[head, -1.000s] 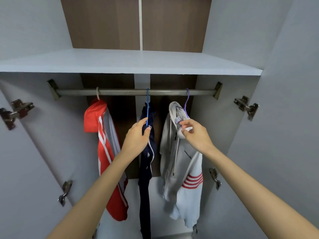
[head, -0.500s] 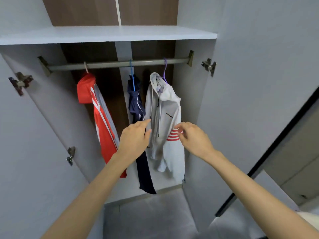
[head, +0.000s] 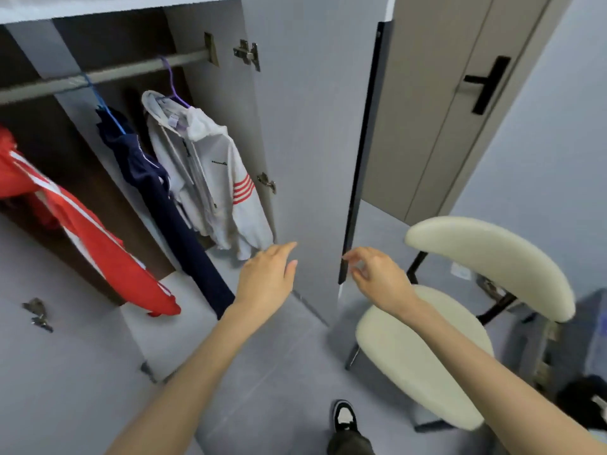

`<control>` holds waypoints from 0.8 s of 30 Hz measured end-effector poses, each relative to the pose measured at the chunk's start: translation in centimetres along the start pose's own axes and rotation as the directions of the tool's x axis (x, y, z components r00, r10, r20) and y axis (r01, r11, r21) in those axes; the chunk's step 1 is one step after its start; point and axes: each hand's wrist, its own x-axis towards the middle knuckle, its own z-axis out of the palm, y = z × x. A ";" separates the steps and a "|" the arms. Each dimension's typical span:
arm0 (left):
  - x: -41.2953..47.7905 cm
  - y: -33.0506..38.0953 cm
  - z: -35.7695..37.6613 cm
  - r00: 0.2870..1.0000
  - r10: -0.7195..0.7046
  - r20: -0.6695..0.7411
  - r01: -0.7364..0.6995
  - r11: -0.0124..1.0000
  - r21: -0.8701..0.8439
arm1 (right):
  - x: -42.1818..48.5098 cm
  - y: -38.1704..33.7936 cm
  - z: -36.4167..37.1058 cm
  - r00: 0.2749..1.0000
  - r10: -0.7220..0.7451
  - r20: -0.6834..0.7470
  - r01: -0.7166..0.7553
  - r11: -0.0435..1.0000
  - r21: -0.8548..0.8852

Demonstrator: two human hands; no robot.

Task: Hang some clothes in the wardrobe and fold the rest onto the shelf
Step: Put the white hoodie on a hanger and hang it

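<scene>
fingers [head: 285, 249] on our left hand [head: 266, 279] lie nearly straight and relaxed, holding nothing, with their tips in front of the inner face of the open grey wardrobe door [head: 308, 133]. our right hand [head: 377, 277] hangs loosely curled just beside that door's dark outer edge, and it too holds nothing; whether its fingertips touch the edge we cannot tell.

three garments hang from the grey metal rail [head: 105, 73] inside the wardrobe. the white zip hoodie with red sleeve stripes [head: 210, 178] hangs on a purple hanger [head: 173, 83], closest to the right inner wall. the navy blue garment [head: 164, 198] hangs on a blue hanger [head: 101, 100] just beside it, the two touching along their length. the red jacket with white stripes [head: 88, 238] hangs further left, apart from the navy one, with dark back panel showing between them. the edge of the white shelf [head: 115, 4] runs above the rail.

right of the door stands a cream padded chair with black legs [head: 427, 349], its seat under our right forearm. grey floor [head: 279, 372] lies open between the wardrobe and the chair, with our black and white shoe [head: 343, 417] on it. a tan door with a black handle [head: 486, 85] stands behind the chair.
</scene>
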 end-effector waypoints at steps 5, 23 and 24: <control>-1.4 7.7 3.9 0.969 0.223 0.107 -0.212 0.972 -0.106 | -9.5 5.6 -3.5 0.973 0.214 -0.084 -0.216 0.976 -0.010; -9.6 39.9 20.9 0.589 0.724 0.359 -0.597 0.690 -0.410 | -39.4 24.9 -11.4 0.542 0.756 -0.367 -0.780 0.615 0.115; -9.9 41.6 22.2 0.575 0.726 0.376 -0.601 0.687 -0.408 | -40.7 26.6 -11.7 0.523 0.774 -0.357 -0.801 0.590 0.106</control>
